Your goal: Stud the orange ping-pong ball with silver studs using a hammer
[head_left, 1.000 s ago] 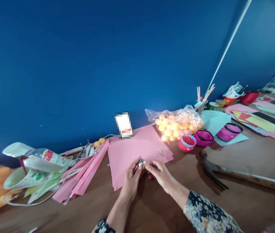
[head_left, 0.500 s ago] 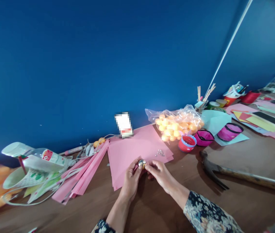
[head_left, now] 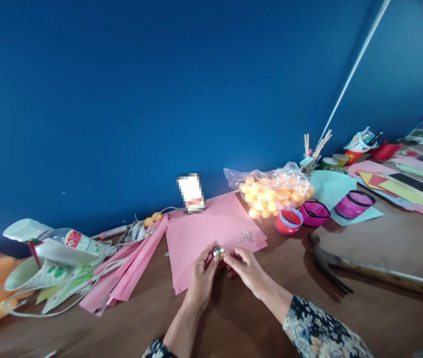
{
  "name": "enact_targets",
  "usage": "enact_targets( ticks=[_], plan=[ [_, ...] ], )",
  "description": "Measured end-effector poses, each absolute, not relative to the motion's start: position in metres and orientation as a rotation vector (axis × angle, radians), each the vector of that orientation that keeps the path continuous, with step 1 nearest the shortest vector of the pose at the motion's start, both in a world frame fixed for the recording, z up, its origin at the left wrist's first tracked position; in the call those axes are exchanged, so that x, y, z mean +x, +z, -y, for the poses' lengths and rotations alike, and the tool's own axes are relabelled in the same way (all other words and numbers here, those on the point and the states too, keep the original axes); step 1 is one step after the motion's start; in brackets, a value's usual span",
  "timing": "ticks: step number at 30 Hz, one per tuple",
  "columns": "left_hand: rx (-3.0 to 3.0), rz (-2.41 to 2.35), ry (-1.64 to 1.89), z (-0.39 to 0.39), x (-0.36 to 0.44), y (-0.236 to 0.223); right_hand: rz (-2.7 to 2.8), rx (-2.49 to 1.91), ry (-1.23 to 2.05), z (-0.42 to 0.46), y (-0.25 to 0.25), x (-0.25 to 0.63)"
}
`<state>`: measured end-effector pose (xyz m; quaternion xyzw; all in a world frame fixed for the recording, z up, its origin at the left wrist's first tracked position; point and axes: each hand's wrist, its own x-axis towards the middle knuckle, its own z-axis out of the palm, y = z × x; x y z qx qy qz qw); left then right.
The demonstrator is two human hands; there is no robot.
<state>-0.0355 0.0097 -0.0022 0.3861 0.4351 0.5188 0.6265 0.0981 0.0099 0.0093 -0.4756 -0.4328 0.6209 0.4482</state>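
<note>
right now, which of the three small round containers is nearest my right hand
The red container with the pale blue rim, leftmost of the three; the two magenta containers stand farther from your right hand.

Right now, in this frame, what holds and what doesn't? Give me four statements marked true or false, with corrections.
1. The left hand and right hand meet at a small shiny object. True.
2. A hammer lies on the table, right of the pink sheets. True.
3. The right hand grips the hammer. False: its fingers are at the small shiny object.
4. Behind the table is a yellow surface. False: a blue wall is there.
</note>
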Motion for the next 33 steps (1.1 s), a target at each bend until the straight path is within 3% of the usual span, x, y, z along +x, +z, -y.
enact_targets(
  ticks=[33],
  plan=[
    [0.879,-1.001,1.200,-0.0078,-0.0333,0.0016,1.069,-1.149,1.526,-0.0105,0.0091,0.0964]
  ],
)
